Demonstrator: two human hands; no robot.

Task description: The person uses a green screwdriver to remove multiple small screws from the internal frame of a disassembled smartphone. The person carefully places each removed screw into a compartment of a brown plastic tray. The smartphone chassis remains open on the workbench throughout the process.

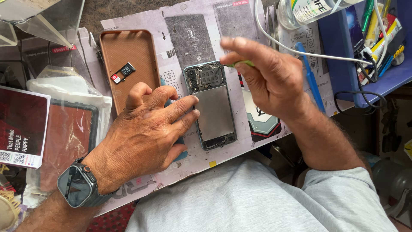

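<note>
Grey cloth over the person's lap fills the near edge of the view, and just past it the left hand (148, 129), a dark smartwatch (79, 185) on its wrist, lies flat on the work mat (189, 161). Its fingers are stretched out and released, gripping nothing; the fingertips press against the left side of the opened phone (210, 103), steadying it. That phone lies face down near the middle of the mat with its back cover already off: a bare silver plate covers most of the body, and the camera module and circuit board show at the far end. Judging by this, the opening is done and the inner parts are not yet lifted out.

Above the phone's far right corner hovers the right hand (266, 77), thumb and forefinger pinched on a small green tool (241, 63), probably a pick or tweezers, though most of it is hidden. Toward the mat's far left corner rests a brown phone case (128, 51), inside up, holding a memory card and SIM (123, 72). A blue pry tool (310, 77) lies along the right edge, beside a blue tray (343, 64) of pens and cables
</note>
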